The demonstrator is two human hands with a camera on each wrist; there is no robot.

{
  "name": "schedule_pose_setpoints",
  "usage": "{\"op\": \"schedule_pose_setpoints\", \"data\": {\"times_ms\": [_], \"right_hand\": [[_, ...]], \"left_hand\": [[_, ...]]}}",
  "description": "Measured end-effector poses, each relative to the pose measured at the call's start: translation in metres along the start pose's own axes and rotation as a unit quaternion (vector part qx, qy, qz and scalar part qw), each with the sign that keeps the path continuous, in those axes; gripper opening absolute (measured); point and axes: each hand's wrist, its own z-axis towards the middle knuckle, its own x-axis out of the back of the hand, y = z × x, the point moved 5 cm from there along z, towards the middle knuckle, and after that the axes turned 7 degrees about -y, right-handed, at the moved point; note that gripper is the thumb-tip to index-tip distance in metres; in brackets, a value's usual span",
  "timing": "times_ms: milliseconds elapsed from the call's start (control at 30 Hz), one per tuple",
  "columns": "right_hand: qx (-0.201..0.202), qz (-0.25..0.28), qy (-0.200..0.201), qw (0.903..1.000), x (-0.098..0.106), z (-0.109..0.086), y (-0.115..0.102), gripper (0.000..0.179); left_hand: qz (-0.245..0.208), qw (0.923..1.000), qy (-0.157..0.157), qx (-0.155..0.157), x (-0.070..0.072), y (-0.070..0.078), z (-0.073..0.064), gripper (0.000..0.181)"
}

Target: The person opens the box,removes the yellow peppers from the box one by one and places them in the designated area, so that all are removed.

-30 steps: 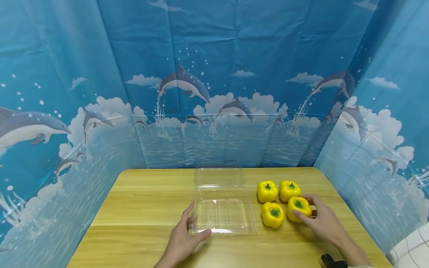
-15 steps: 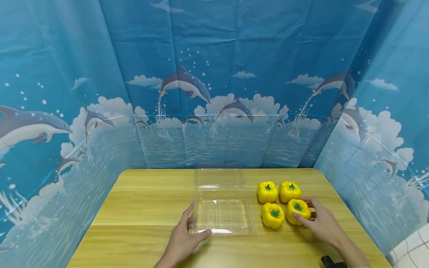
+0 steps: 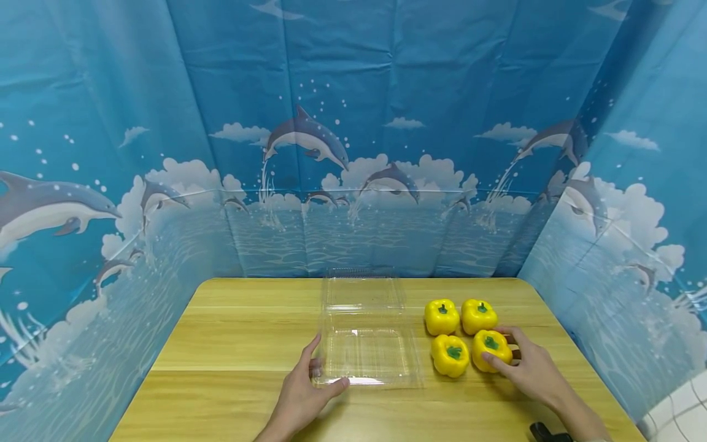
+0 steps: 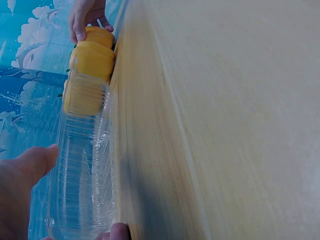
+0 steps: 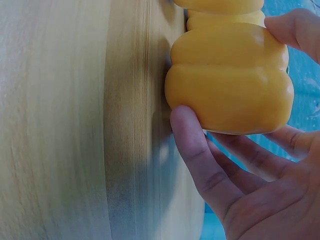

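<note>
A clear plastic clamshell container (image 3: 367, 356) lies with its lid (image 3: 361, 291) folded back on the table. At its near left corner is my left hand (image 3: 301, 390), thumb along the front edge and fingers by the left side; the thumb (image 4: 40, 162) reaches the rim in the left wrist view. My right hand (image 3: 533, 365) holds the near right yellow bell pepper (image 3: 491, 350) between thumb and fingers, with the pepper (image 5: 230, 80) low at the tabletop in the right wrist view. Three more yellow bell peppers (image 3: 441, 317), all with green stems, stand close beside it.
The wooden table (image 3: 232, 344) has rounded far corners. A blue dolphin-print curtain (image 3: 353, 135) hangs behind it and at both sides. A black object (image 3: 548, 433) shows near my right wrist.
The bell pepper in my right hand has shifted slightly toward me, opening a wider gap to the pepper behind it. My left hand stays at the container's corner.
</note>
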Motion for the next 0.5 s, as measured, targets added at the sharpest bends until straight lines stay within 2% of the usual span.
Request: {"op": "schedule_pose_setpoints", "data": {"times_ms": [500], "right_hand": [[0.007, 0.001, -0.011, 0.9999, -0.001, -0.0013, -0.0024, 0.077]], "left_hand": [[-0.003, 1.0, -0.002, 0.001, 0.0006, 0.001, -0.0008, 0.113]]}}
